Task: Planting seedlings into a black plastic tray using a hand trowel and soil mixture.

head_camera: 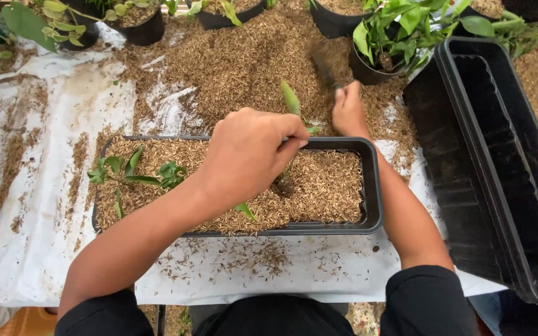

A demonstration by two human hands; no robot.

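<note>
Head view: left hand (250, 152) pinches a thin seedling (291, 99) stem over the rectangular black planter (372, 186) of coarse husk. Right hand (347, 112) grips a dark trowel (324, 62) in the loose husk pile (244, 62).

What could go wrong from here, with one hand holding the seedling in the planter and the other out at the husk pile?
The left hand pinches a thin seedling upright in the black planter; the stem could bend or snap under that grip. The right hand works a dark tool in the loose husk pile, so husk may spill onto the white sheet. The forearm also passes close over the small plants already set.
</note>
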